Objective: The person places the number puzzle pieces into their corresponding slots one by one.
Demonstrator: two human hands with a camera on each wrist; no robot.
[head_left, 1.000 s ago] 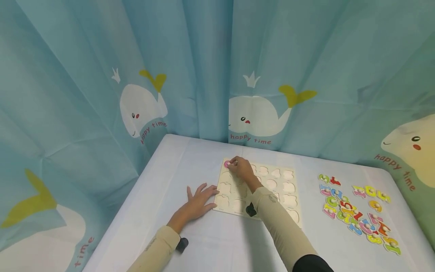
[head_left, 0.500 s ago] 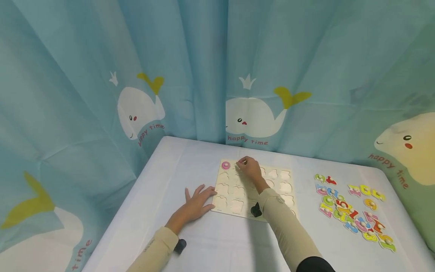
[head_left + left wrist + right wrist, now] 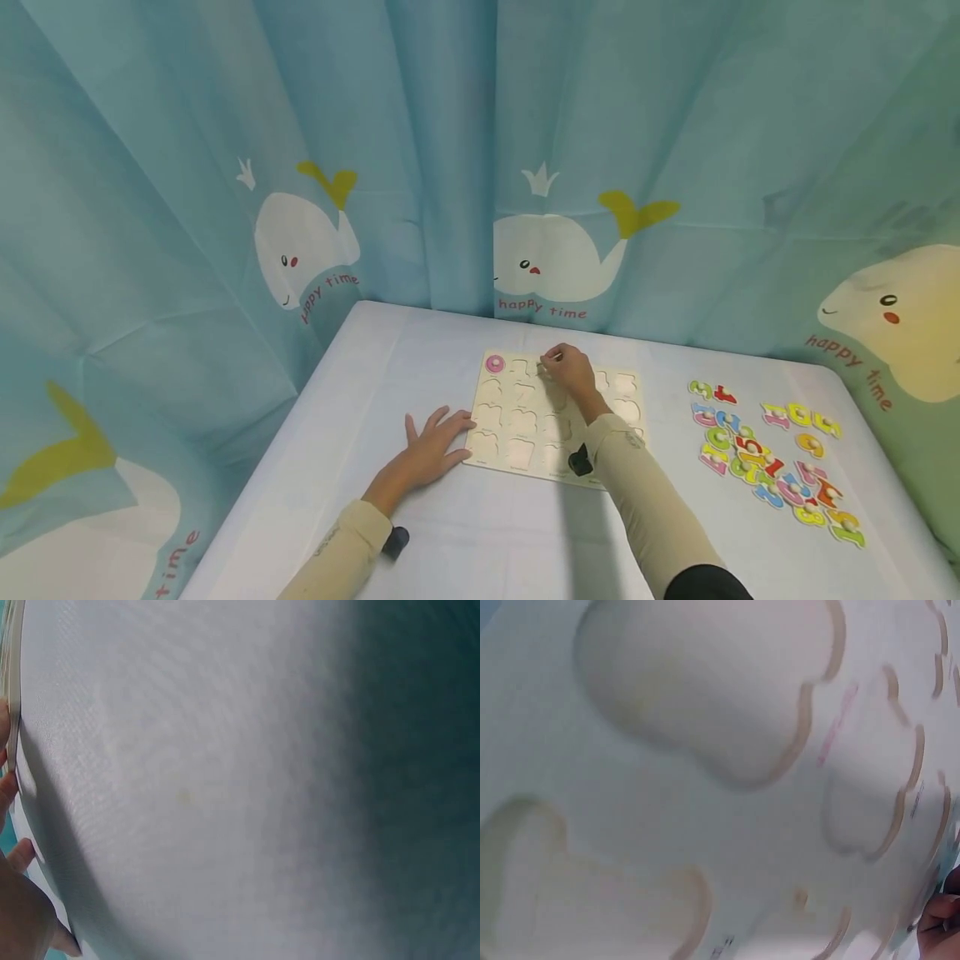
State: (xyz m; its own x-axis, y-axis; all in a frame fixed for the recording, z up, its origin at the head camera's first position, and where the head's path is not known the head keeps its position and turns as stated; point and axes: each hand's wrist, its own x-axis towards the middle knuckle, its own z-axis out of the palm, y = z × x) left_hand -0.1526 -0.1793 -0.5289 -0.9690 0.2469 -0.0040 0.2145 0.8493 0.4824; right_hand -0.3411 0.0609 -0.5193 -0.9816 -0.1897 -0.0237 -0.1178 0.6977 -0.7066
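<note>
Board (image 3: 540, 427) lies on the table (image 3: 420, 354), long side left to right. Over its far row, the right hand (image 3: 572, 371) bunches its fingertips, hold unclear; the left hand (image 3: 431, 450), fingers spread, touches its left edge. Loose numbers (image 3: 750, 447) lie right, nearer the right hand.

A screened-off corner: light-blue curtains (image 3: 450, 108) printed with white cartoon whales (image 3: 551, 254) and red "happy time" lettering (image 3: 520, 306), nursery-like in look, hang around a white counter (image 3: 401, 358). Whether home or studio, I cannot tell.
</note>
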